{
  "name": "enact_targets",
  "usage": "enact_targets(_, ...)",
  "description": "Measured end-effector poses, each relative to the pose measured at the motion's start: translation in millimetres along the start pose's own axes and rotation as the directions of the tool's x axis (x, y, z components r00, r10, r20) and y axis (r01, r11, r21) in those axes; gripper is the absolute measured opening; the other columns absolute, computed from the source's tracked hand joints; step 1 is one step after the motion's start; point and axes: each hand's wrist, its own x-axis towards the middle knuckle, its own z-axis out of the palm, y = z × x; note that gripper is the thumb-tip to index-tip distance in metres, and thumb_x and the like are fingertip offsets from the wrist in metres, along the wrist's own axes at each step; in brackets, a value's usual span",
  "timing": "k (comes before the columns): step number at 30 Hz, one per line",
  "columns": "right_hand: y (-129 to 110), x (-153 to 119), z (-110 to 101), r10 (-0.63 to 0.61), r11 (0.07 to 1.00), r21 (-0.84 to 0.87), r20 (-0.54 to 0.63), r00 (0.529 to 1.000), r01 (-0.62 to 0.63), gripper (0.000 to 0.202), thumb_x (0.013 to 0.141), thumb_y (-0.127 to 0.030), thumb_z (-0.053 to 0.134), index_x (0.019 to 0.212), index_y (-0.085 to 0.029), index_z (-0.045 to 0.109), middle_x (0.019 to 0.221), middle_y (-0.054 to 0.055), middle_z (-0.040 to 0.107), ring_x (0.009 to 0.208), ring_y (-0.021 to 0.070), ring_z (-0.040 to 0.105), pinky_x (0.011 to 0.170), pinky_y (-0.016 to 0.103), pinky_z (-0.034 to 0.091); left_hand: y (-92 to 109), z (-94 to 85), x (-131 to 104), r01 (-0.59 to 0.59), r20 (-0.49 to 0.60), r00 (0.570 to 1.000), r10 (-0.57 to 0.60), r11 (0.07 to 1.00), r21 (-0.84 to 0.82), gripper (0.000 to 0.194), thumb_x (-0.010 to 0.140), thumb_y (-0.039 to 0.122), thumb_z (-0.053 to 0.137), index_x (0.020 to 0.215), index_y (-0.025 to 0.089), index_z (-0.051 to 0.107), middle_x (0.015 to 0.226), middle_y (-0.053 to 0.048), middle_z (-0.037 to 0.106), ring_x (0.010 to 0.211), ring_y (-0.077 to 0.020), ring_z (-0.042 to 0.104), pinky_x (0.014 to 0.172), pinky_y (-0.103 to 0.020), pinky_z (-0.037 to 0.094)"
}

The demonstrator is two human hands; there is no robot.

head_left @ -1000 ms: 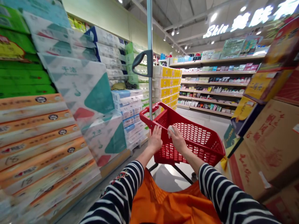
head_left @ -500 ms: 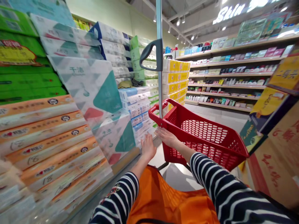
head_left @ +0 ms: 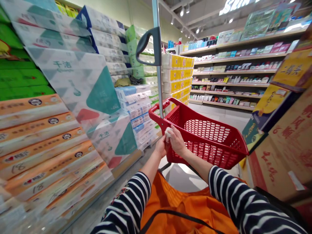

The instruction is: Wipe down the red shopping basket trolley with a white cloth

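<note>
My left hand (head_left: 160, 147) and my right hand (head_left: 177, 142) meet in front of the near end of a red plastic shopping cart basket (head_left: 209, 143). Between them is a small crumpled white wad (head_left: 168, 132) that looks like tissue. My right fingers curl around it. The left hand is closed against the right one, its fingertips partly hidden. A metal pole (head_left: 159, 87) with a grey handle (head_left: 158, 45) rises from the basket's near rim. Orange cloth (head_left: 180, 211) with a dark strap lies below my forearms.
Stacked tissue packs (head_left: 44, 143) and large white-and-teal packs (head_left: 80, 81) line the left side. Yellow-and-white packs (head_left: 179, 76) stand behind the cart. Shelves of small goods (head_left: 231, 70) run along the back right, and cardboard boxes (head_left: 280, 165) stand close on the right.
My hands have come together from apart and closed, with the white wad now visible between them. The cart and surroundings have shifted slightly left in view.
</note>
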Motion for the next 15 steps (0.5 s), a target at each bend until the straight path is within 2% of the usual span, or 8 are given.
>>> enact_targets(2, -5, 3, -9, -0.046, 0.987, -0.154, -0.041, 0.998, 0.039, 0.029, 0.09, -0.022, 0.04, 0.111, -0.015, 0.059, 0.141, 0.012, 0.034, 0.132, 0.0259, 0.028, 0.106, 0.049, 0.026, 1, 8.5, -2, -0.004, -0.01, 1.0, 0.005, 0.996, 0.084, 0.01, 0.084, 0.016, 0.048, 0.082, 0.013, 0.058, 0.065, 0.0, 0.059, 0.057, -0.0098, 0.053, 0.062, -0.021, 0.043)
enact_targets(5, -6, 0, -17, -0.238, 0.926, -0.278, 0.091, 0.967, 0.254, 0.035, 0.088, -0.021, 0.043, 0.121, -0.014, 0.053, 0.14, 0.011, 0.035, 0.133, 0.0266, 0.025, 0.109, 0.052, 0.017, 4, 5.2, -2, 0.004, -0.134, 0.99, 0.032, 0.966, 0.259, 0.009, 0.084, 0.016, 0.048, 0.082, 0.013, 0.057, 0.06, 0.001, 0.056, 0.051, -0.009, 0.05, 0.056, -0.022, 0.039)
enact_targets(7, -3, 2, -18, -0.333, 0.885, -0.295, 0.142, 0.932, 0.361, 0.037, 0.089, -0.022, 0.044, 0.124, -0.013, 0.051, 0.137, 0.01, 0.04, 0.132, 0.0263, 0.027, 0.109, 0.051, 0.017, 11, -2.0, -1, 0.032, -0.197, 0.98, 0.034, 0.946, 0.323, 0.004, 0.08, 0.014, 0.052, 0.078, 0.014, 0.056, 0.055, 0.003, 0.052, 0.045, -0.0076, 0.045, 0.052, -0.021, 0.035)
enact_targets(9, 3, 12, -17, -0.405, 0.854, -0.289, 0.151, 0.902, 0.432, 0.034, 0.09, -0.022, 0.043, 0.122, -0.015, 0.053, 0.135, 0.008, 0.043, 0.131, 0.0251, 0.029, 0.109, 0.048, 0.02, 21, -7.7, 1, 0.033, -0.205, 0.978, 0.042, 0.936, 0.35, 0.001, 0.077, 0.016, 0.054, 0.076, 0.015, 0.055, 0.055, 0.004, 0.051, 0.046, -0.0069, 0.045, 0.05, -0.02, 0.034)
enact_targets(12, 7, 43, -15, -0.477, 0.829, -0.241, 0.165, 0.863, 0.504, 0.032, 0.091, -0.022, 0.043, 0.119, -0.016, 0.056, 0.134, 0.006, 0.045, 0.132, 0.0235, 0.029, 0.109, 0.045, 0.024, 38, -12.6, 8, -0.024, -0.168, 0.981, 0.099, 0.916, 0.401, 0.009, 0.08, 0.021, 0.05, 0.084, 0.017, 0.056, 0.072, 0.002, 0.058, 0.062, -0.0084, 0.054, 0.057, -0.02, 0.039)
enact_targets(13, 8, 55, -15, -0.48, 0.83, -0.235, 0.161, 0.863, 0.505, 0.032, 0.092, -0.022, 0.042, 0.12, -0.016, 0.056, 0.134, 0.007, 0.045, 0.132, 0.0235, 0.029, 0.109, 0.045, 0.025, 43, -14.9, 11, -0.061, -0.161, 0.975, 0.157, 0.875, 0.48, 0.014, 0.081, 0.022, 0.047, 0.091, 0.018, 0.057, 0.082, 0.0, 0.061, 0.072, -0.0101, 0.057, 0.062, -0.022, 0.042)
enact_targets(15, 8, 76, -13, -0.475, 0.832, -0.249, 0.141, 0.869, 0.495, 0.032, 0.092, -0.022, 0.041, 0.121, -0.015, 0.055, 0.135, 0.008, 0.044, 0.131, 0.0245, 0.03, 0.108, 0.048, 0.025, 51, -23.1, 16, -0.121, -0.151, 0.943, 0.297, 0.729, 0.674, 0.028, 0.08, 0.019, 0.045, 0.107, 0.018, 0.055, 0.105, -0.005, 0.06, 0.096, -0.0156, 0.056, 0.077, -0.028, 0.044)
